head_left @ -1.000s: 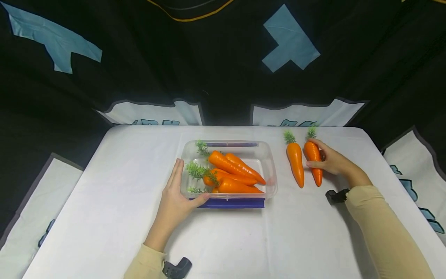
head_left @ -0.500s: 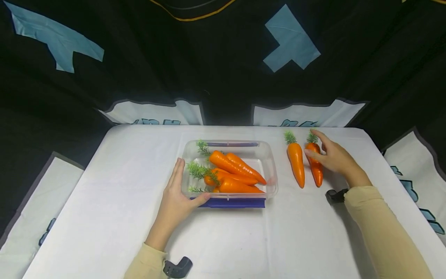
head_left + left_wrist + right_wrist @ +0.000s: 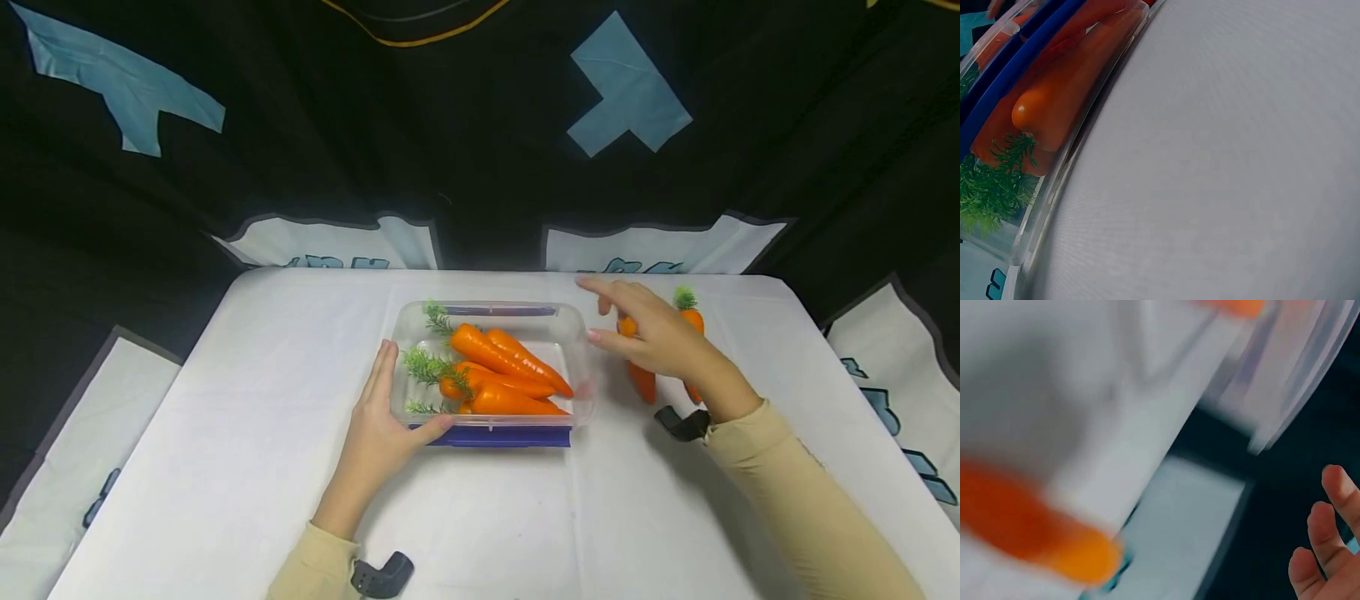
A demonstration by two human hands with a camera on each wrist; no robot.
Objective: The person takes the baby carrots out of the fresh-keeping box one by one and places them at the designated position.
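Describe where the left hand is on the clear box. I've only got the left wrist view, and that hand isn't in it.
Observer: The left hand is at the left end of the clear box, its thumb over the near rim.

Operator: Any carrots outside the box? I can't make out any.

Observer: Yes, two on the white table, right of the box: a nearer carrot and a farther carrot.

Operator: Is the right hand holding either one?

Observer: No, the right hand holds nothing; it is above the nearer carrot, partly covering it in the head view.

Blurred orange carrot [image 3: 1041,525], white table [image 3: 1116,444], clear container [image 3: 1297,369] at upper right, right hand [image 3: 1334,559] against dark cloth [image 3: 1279,494]
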